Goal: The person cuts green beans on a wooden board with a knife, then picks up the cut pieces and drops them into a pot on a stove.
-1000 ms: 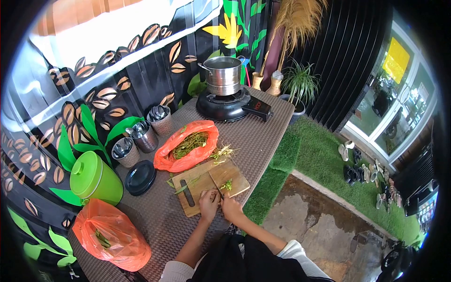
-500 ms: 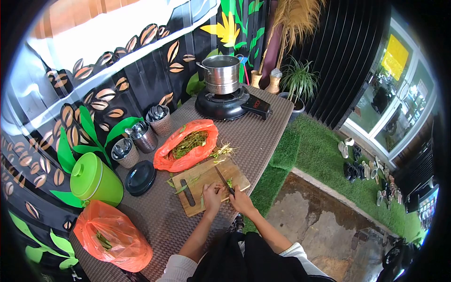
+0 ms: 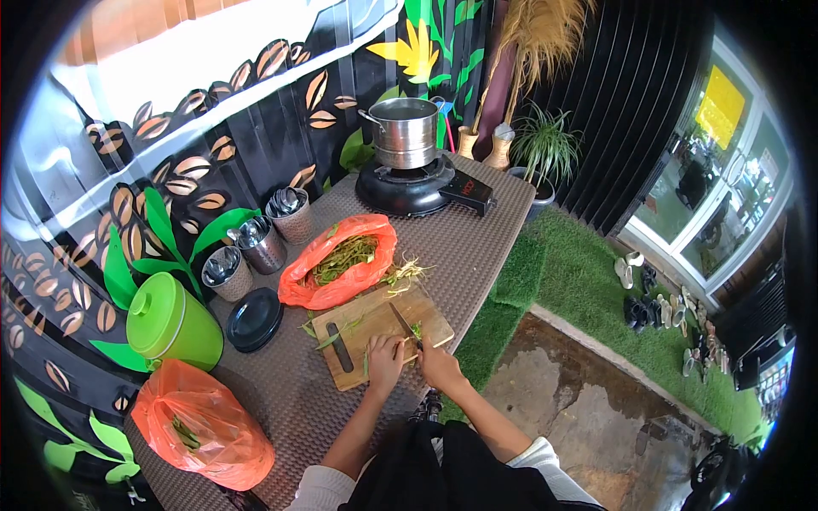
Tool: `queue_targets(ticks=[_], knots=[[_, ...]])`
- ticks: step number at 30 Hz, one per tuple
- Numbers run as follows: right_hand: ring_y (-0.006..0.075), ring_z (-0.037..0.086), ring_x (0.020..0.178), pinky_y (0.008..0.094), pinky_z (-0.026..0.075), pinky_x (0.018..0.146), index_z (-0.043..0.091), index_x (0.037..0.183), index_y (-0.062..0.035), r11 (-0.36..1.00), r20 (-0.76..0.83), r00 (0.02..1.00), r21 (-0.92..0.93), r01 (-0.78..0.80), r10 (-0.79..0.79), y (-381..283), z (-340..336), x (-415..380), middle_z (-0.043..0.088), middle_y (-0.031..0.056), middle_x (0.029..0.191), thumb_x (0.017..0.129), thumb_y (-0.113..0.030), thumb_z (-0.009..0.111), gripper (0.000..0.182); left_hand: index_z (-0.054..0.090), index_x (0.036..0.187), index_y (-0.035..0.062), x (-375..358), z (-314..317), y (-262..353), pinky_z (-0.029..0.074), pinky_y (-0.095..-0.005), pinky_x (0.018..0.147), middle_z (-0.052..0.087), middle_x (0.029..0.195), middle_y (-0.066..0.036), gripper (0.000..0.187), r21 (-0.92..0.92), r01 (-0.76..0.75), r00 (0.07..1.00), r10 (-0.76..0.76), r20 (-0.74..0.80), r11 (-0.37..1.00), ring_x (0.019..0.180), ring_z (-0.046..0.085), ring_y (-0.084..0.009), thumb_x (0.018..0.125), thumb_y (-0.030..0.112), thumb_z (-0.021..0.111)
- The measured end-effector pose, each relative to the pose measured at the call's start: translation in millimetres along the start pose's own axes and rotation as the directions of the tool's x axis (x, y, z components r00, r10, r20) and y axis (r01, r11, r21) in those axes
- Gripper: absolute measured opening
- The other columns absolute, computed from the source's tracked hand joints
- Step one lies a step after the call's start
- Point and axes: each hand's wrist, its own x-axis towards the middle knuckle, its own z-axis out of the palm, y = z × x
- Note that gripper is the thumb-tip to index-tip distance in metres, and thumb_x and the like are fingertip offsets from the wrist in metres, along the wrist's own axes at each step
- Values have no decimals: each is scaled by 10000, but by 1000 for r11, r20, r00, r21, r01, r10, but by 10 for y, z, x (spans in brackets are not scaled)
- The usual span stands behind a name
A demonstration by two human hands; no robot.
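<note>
My right hand (image 3: 440, 366) grips a knife (image 3: 400, 317), its dark blade pointing away from me over the wooden cutting board (image 3: 351, 307). Chopped green stalks (image 3: 416, 329) lie against the blade's right side. On the board just left of the knife, my left hand (image 3: 386, 359) has its fingers curled together; whatever they pinch is hidden. Loose green leaves (image 3: 328, 339) are scattered by the board's slotted handle. Beyond the board sits an open orange plastic bag (image 3: 298, 292) full of green stalks (image 3: 345, 260). Pale root ends (image 3: 410, 271) lie beside that bag.
A steel pot (image 3: 406, 140) stands on a black portable stove (image 3: 399, 192) at the table's far end. Cutlery cups (image 3: 261, 247), dark plates (image 3: 255, 321), a green lidded bucket (image 3: 175, 324) and another orange bag (image 3: 209, 430) line the left side. The table edge (image 3: 490, 294) is on my right.
My left hand has shifted very slightly, its fingers curled a little differently. The knife stays in my right hand at nearly the same spot.
</note>
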Motion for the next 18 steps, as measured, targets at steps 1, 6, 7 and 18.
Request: queue_targets(ticks=[1,6,7,18], knots=[[438,643,694,514,521,589,395,1100,-12,1000,-5,1000,-11,12,-13,-18,-13,-8,636,244,730,966,-259,425,283,668,875,34,0,-1,-3,423,-402,801,625,881,-99,90,0,-5,1000,5,-1,1000,876,543,-306,807,86,641],[441,645,712,518,523,586,392,1101,11,999,34,998,-8,-53,53,-85,183,-2,633,256,743,961,-243,431,292,661,867,19,17,9,-8,426,-404,798,618,879,-108,92,30,-12,1000,12,-2,999,883,538,-310,808,87,641],[439,647,709,518,525,580,393,1102,14,999,17,999,-5,-51,51,-81,196,31,633,258,740,960,-236,432,290,660,867,16,18,6,-3,427,-406,798,617,880,-111,94,42,-21,1000,21,-8,999,886,537,-312,807,87,643],[446,648,728,519,528,599,392,1107,11,997,57,996,0,-72,72,-100,225,17,635,276,766,955,-225,431,283,661,867,23,4,2,-1,424,-409,800,610,883,-119,91,25,-22,1000,22,-9,999,890,531,-320,811,93,641]])
